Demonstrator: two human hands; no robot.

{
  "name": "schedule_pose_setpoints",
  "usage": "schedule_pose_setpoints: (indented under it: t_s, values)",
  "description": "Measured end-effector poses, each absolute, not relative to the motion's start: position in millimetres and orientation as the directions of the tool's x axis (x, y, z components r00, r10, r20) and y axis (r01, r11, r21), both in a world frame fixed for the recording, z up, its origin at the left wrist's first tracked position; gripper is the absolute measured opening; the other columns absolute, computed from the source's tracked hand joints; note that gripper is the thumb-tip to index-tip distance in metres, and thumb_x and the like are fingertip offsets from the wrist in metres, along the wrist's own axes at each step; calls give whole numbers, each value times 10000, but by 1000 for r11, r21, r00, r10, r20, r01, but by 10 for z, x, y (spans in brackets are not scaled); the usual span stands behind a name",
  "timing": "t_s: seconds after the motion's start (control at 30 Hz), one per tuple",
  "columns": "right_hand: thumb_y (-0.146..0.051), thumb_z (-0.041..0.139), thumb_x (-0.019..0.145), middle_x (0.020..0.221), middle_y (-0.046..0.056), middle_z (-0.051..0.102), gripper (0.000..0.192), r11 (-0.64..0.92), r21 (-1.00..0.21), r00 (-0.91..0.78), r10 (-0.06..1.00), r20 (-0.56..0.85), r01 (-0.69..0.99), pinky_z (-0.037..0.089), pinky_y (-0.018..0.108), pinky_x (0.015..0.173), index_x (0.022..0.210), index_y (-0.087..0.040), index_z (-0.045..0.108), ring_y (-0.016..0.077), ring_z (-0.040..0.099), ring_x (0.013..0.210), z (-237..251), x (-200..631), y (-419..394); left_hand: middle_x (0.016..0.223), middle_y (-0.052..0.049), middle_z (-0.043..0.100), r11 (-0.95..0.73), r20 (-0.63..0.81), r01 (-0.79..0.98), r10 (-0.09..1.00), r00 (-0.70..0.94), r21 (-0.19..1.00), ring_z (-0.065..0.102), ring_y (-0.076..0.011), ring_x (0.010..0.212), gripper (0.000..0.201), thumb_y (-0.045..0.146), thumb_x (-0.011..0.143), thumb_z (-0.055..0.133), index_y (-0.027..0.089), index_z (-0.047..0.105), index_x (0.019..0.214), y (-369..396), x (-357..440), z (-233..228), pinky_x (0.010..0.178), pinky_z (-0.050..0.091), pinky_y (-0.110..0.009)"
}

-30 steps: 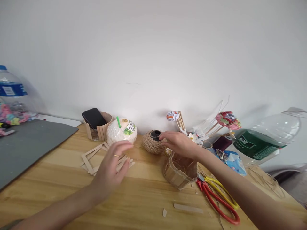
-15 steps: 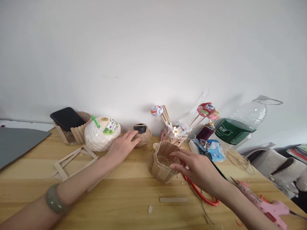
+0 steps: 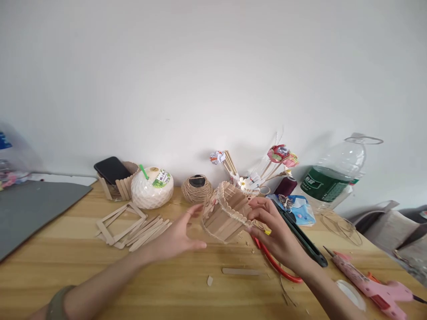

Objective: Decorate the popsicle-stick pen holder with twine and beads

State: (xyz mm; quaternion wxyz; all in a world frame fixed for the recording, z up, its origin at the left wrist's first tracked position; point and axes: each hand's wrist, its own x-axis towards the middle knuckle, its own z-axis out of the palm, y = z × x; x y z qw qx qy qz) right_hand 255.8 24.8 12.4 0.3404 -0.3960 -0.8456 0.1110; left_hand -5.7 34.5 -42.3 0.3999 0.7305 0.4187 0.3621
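Observation:
My right hand (image 3: pixel 276 233) grips a small basket made of popsicle sticks (image 3: pixel 225 212), lifted off the wooden table (image 3: pixel 83 275) and tilted. My left hand (image 3: pixel 176 235) is spread open just left of the basket, fingertips near or touching its side. A ball of jute twine (image 3: pixel 196 189) sits behind the basket near the wall. Loose popsicle sticks and a stick frame (image 3: pixel 130 224) lie to the left of my left hand.
A white coconut drink (image 3: pixel 152 193), a phone in a stick holder (image 3: pixel 113 175), paper flowers on sticks (image 3: pixel 263 171), a large plastic bottle (image 3: pixel 333 178), red-handled scissors (image 3: pixel 276 266), a pink glue gun (image 3: pixel 370 284), a single stick (image 3: pixel 242 271) and a grey mat (image 3: pixel 30 209) are around.
My right hand took hold of the stick basket and raised it off the table, tilting it. My left hand came back from the twine ball to the basket's left side.

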Motion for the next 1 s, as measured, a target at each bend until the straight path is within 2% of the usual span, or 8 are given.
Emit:
schedule_pose_setpoints:
  t_s: [0.07, 0.13, 0.27, 0.43, 0.57, 0.8, 0.9, 1.0]
  values:
    - [-224, 504, 872, 1139, 77, 440, 19, 676, -485, -435, 732, 524, 554, 415, 379, 940, 871, -243, 504, 223, 423, 1162, 102, 2549, 216, 1471, -173, 294, -145, 121, 31, 908, 402, 989, 436, -310, 1254, 989, 429, 622, 757, 236, 209, 1421, 293, -19, -394, 949, 454, -440]
    - [-244, 499, 874, 1123, 84, 454, 18, 693, -501, -427, 717, 551, 518, 426, 381, 930, 857, -242, 493, 233, 410, 1174, 88, 2528, 180, 1523, -149, 155, -32, 109, -194, 909, 401, 981, 359, -320, 1306, 1119, 461, 553, 796, 271, 138, 1437, 238, 23, -343, 990, 418, -441]
    - [-234, 493, 877, 1142, 88, 434, 27, 726, -482, -479, 686, 548, 490, 443, 394, 919, 851, -237, 489, 236, 434, 1152, 90, 2469, 104, 1528, -125, 156, -91, 202, -298, 908, 367, 950, 254, -302, 1358, 1249, 376, 494, 851, 283, 43, 1442, 119, 88, -246, 1080, 304, -424]
    - [-218, 526, 864, 1313, 76, 285, 264, 721, -552, -441, 692, 571, 419, 469, 398, 933, 1104, -293, 443, 229, 356, 1254, 51, 2395, 106, 1507, -136, 203, -286, 318, -166, 921, 224, 944, 288, -282, 1346, 1137, 266, 605, 800, 283, 4, 1417, -3, 100, -205, 1074, 322, -395]
    - [-295, 590, 819, 1351, 83, 266, 527, 610, -670, -326, 793, 515, 424, 485, 440, 917, 1266, -331, 312, 213, 492, 1130, -90, 2357, 246, 1519, -103, 118, -428, 425, 103, 904, 45, 898, 286, -306, 1340, 1011, 205, 664, 735, 337, 57, 1403, -56, 99, -172, 1024, 387, -426]
    - [-331, 523, 853, 1222, 84, 436, 408, 530, -753, -283, 847, 450, 390, 504, 435, 879, 1215, -286, 341, 205, 553, 1058, -245, 2326, 436, 1479, -125, 162, -590, 699, 507, 714, -37, 629, 156, -292, 1383, 982, 177, 692, 692, 314, 36, 1410, -1, 116, -195, 1107, 208, -496]
    - [-343, 509, 855, 1218, 89, 440, 379, 513, -779, -287, 856, 430, 361, 489, 441, 888, 1195, -268, 359, 208, 547, 1057, -284, 2290, 466, 1485, -132, 161, -565, 687, 512, 724, -70, 647, 155, -294, 1384, 958, 196, 702, 689, 293, 48, 1407, 5, 144, -194, 1110, 208, -482]
    - [-358, 565, 819, 1277, 111, 411, 452, 495, -811, -351, 854, 385, 313, 448, 471, 925, 1218, -247, 385, 240, 499, 1133, -307, 2251, 490, 1487, -125, 208, -467, 494, 231, 867, -73, 854, 216, -301, 1368, 992, 222, 654, 732, 287, 69, 1388, -2, 168, -141, 1099, 249, -460]
